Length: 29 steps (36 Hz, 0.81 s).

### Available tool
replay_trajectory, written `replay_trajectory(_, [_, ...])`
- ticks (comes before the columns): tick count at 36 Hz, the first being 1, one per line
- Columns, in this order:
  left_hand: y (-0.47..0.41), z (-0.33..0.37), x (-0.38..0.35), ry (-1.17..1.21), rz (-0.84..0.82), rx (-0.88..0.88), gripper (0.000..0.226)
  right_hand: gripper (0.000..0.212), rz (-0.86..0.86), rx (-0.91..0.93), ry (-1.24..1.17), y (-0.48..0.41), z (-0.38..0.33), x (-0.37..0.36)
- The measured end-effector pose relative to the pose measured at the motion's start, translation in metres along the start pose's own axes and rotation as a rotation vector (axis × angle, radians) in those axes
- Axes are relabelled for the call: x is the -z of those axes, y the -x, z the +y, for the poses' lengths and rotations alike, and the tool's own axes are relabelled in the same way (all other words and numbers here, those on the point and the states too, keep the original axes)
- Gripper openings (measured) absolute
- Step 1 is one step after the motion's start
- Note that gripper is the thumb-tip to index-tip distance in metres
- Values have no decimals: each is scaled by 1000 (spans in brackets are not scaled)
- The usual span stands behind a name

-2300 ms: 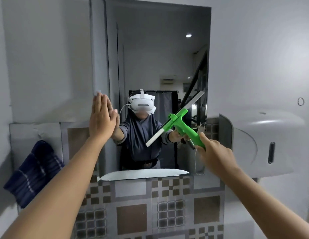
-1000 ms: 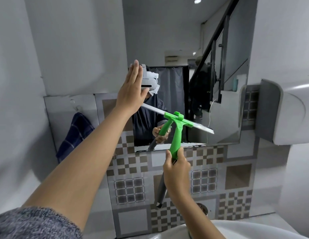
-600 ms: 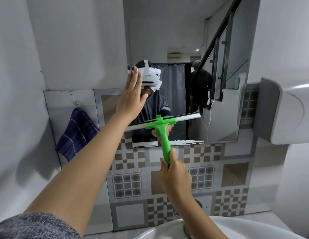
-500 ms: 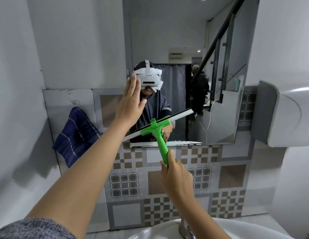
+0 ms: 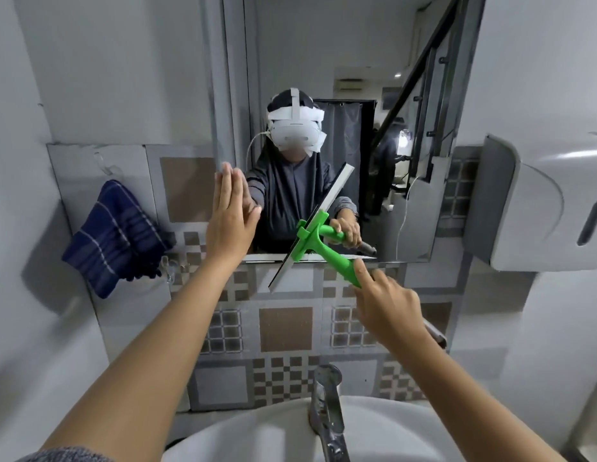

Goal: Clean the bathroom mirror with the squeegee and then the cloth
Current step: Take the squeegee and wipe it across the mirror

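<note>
1. Wrapped around the green plastic handle, the right hand has its grip closed on the green-handled squeegee with a long grey blade, index finger laid along the handle.
2. Its blade lies steeply tilted across the lower edge of the wall-mounted rectangular bathroom mirror, the lower tip hanging past the glass over the patterned brown-and-grey wall tiles.
3. Flat and spread, the left hand presses on the mirror's left edge, holding nothing.
4. Folded dark blue striped cloth hangs on the wall to the left, untouched; the cloth stage looks not yet begun.
5. Risk, as I judge it: with the blade so tilted and half off the glass, the next pull could leave streaks or catch the mirror's edge; the pressing palm may smear cleaned glass.
6. Compared with half a second ago, the blade is much steeper, the right hand has swung out to the right, and the steel tap and white basin show more fully.
</note>
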<state>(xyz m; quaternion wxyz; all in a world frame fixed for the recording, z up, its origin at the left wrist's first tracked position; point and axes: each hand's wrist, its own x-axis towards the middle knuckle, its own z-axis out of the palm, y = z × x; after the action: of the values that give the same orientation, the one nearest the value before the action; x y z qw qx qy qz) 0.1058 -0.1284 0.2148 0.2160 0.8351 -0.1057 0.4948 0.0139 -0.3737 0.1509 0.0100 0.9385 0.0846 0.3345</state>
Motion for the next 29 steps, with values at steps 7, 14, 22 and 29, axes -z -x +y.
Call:
replay_trajectory(7, [6,1,-6,-8,11,4,71,57,61,-78,-79,18,30,-18])
replay_trajectory(14, [10,4,-12,11,23,59,69,51,93,-211,-216,35,43,-30])
replay_trajectory(22, [13,8,-13,26,36,85,69,52,-10,-426,-358,50,49,-38])
replay_trajectory(29, [20,8,-18,41,29,100,69,46,-51,-525,-417,62,45,-44])
